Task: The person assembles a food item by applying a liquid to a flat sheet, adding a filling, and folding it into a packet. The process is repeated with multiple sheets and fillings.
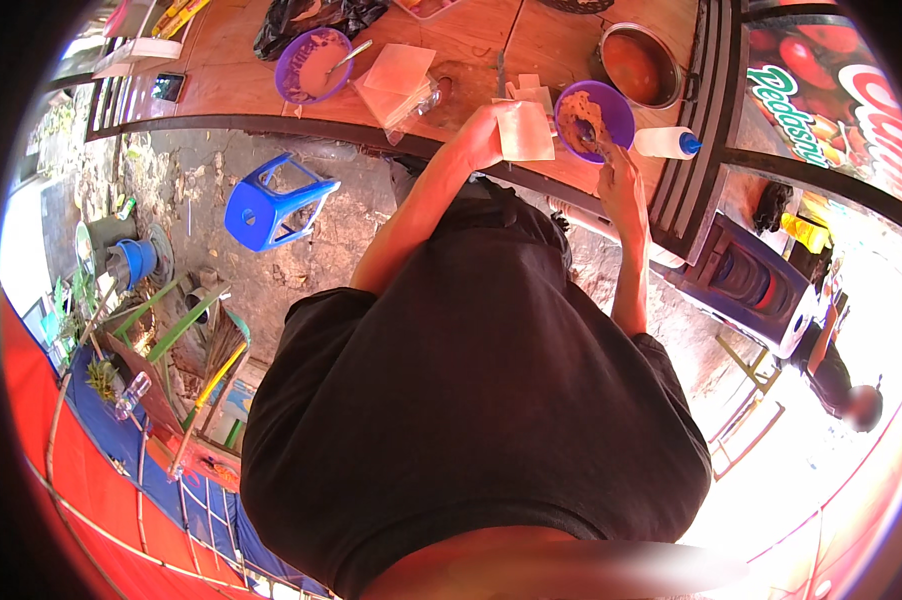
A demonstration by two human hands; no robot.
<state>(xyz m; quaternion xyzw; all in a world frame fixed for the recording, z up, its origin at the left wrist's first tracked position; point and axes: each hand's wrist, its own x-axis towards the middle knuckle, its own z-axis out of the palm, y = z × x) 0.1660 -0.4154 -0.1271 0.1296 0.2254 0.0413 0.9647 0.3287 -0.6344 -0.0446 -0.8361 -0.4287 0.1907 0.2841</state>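
My left hand (481, 140) is closed on a thin, pale square wrapper (527, 132), held near the table's front edge. To its right stands a purple bowl (623, 118) with an orange-brown paste (581, 106) in it. My right hand (621, 180) grips a spoon (595, 136), whose lower end is in the paste. A few small wrapper pieces (527, 84) lie just beyond my left hand. Further left is a stack of square wrappers (401, 70) on a plastic bag. Beside it stands another purple bowl (289, 72) with pale paste and a spoon (351, 60).
A metal pot (678, 80) of orange-red liquid stands behind the right bowl on the wooden table (461, 50). A white bottle with a blue cap (663, 142) lies near the right edge. A blue stool (255, 215) stands left on the floor. Another person (827, 372) is far right.
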